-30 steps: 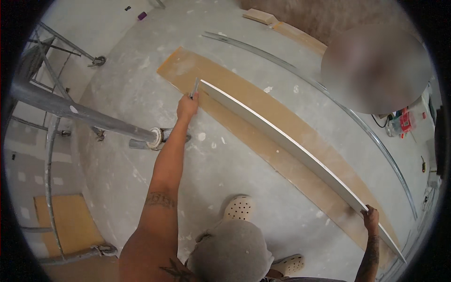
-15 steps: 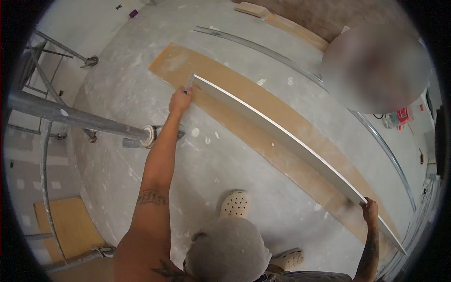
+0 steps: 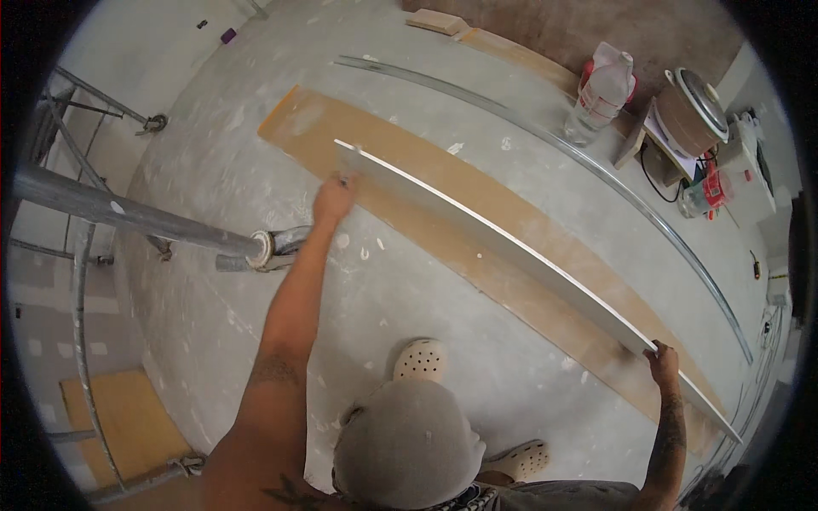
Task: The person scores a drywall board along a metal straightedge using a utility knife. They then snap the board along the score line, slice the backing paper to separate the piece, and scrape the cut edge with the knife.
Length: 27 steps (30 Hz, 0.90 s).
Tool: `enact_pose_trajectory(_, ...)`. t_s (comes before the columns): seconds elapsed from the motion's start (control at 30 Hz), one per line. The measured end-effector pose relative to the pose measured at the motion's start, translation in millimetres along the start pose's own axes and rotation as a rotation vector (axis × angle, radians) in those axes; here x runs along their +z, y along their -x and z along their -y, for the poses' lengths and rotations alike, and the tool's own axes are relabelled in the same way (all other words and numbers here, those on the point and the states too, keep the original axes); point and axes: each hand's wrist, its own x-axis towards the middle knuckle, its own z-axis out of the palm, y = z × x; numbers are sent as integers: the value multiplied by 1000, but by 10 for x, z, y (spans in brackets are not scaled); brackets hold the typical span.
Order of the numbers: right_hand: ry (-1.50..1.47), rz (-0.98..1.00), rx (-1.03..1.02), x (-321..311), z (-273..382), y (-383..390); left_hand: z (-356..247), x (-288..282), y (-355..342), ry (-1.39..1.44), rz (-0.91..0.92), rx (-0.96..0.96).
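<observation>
A long, narrow plasterboard strip (image 3: 511, 247) with a white edge stands on edge, slanting from upper left to lower right. Under it, a wide brown board (image 3: 409, 157) lies on the grey floor. My right hand (image 3: 664, 364) grips the strip's upper edge near its lower right end. By the other end, my left hand (image 3: 334, 199) is closed round a slim grey hand tool (image 3: 352, 159), held against or just in front of the strip's face. Motion blurs this tool, so its exact kind and any contact are unclear.
Metal scaffold tubes (image 3: 145, 213) reach in from the left, close to my left forearm. Beyond the brown board lies a long metal channel (image 3: 613, 179). A plastic bottle (image 3: 601, 98) and a lidded pot (image 3: 694, 111) stand upper right. A yellowish board (image 3: 128, 417) lies lower left.
My left hand and its tool have moved from the strip's end slightly right and nearer to me. My right hand keeps its grip. A blurred round patch at upper right is gone, revealing bottle and pot.
</observation>
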Motion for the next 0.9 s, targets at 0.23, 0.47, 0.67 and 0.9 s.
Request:
enact_pose_trajectory(0.23,71,21,-58,-29,-23,-7,-878,779,1485,139,272,173)
enact_pose_trajectory(0.47,38,-36,-199,-3,743,-424,-273,236,245,217,79,25)
enact_pose_trajectory(0.67,0,-97,-363,217,1912,-1111,443,-281,-1030,43,-55,-36)
enact_pose_trajectory(0.9,41,-71,-285,187,2092,-1103,541,-179,-1377,-63,-113,-42)
